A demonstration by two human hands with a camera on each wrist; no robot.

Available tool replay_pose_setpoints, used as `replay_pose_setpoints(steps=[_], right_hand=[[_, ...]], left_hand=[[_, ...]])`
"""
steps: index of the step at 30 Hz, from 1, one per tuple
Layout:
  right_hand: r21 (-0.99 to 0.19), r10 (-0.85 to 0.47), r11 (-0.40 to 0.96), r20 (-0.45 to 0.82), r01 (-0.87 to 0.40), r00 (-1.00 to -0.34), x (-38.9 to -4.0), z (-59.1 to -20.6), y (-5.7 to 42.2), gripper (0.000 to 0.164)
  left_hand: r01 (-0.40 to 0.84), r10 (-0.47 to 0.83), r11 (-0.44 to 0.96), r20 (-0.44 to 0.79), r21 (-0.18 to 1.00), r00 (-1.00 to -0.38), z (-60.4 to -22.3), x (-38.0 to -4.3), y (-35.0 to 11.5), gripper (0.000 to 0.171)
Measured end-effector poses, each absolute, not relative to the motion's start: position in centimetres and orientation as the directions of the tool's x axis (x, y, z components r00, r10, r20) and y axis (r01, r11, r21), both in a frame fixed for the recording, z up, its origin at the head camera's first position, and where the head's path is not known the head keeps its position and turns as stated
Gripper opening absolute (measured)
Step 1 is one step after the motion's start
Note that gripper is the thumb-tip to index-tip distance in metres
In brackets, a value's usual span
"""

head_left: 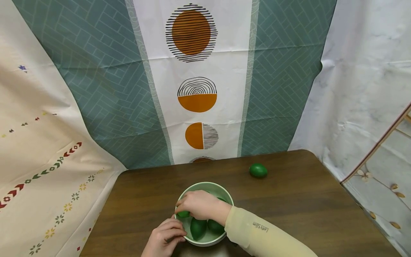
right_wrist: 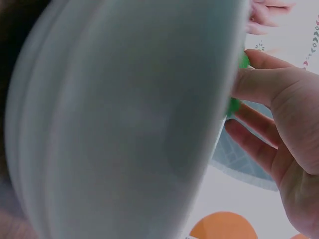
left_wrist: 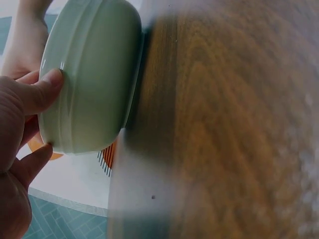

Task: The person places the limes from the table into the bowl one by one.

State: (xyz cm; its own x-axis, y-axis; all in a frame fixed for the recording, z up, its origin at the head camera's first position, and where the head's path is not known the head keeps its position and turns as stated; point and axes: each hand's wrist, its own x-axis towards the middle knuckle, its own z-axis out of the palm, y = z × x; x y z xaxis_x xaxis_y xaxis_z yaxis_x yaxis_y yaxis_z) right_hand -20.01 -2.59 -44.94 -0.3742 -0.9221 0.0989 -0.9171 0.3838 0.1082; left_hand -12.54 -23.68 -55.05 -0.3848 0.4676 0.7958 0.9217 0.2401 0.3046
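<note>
A pale green bowl [head_left: 210, 186] stands near the table's front, with several green limes in it, such as one lime [head_left: 198, 229] at the front. My left hand [head_left: 163, 237] holds the bowl's left side. The left wrist view has its thumb [left_wrist: 47, 89] against the outer wall of the bowl [left_wrist: 99, 74]. Reaching over the bowl, my right hand [head_left: 203, 205] grips a lime [head_left: 183, 214] by the left inner rim. In the right wrist view, that lime [right_wrist: 243, 60] shows between thumb and fingers, mostly hidden behind the bowl wall [right_wrist: 124, 114].
Another lime [head_left: 258, 170] lies alone on the brown wooden table [head_left: 289, 200], back and right of the bowl. Behind the table hangs a patterned cloth [head_left: 205, 107]. Pale cloths [head_left: 41, 171] border the left and right sides.
</note>
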Motion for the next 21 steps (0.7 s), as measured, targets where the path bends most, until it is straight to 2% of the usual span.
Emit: replay_pose_setpoints(steps=[9,15,21], right_hand=[[0.098,-0.919,0.39,0.094,-0.915,-0.382,-20.2,-45.1,-1.9,0.046],[0.064,-0.913,0.402,0.102,-0.913,-0.395,-20.6,-44.9,-1.4,0.041],[0.009,-0.904,0.406,0.15,-0.914,-0.4,-21.4,-44.7,-0.6,0.038]], left_hand=[[0.909,0.464,0.248,0.783,0.334,-0.414,-55.2,-12.5,-23.7,0.014],[0.925,0.46,0.225,0.804,0.305,-0.377,-55.5,-12.8,-23.7,0.015],[0.924,0.457,0.218,0.804,0.314,-0.381,-55.3,-12.7,-23.7,0.012]])
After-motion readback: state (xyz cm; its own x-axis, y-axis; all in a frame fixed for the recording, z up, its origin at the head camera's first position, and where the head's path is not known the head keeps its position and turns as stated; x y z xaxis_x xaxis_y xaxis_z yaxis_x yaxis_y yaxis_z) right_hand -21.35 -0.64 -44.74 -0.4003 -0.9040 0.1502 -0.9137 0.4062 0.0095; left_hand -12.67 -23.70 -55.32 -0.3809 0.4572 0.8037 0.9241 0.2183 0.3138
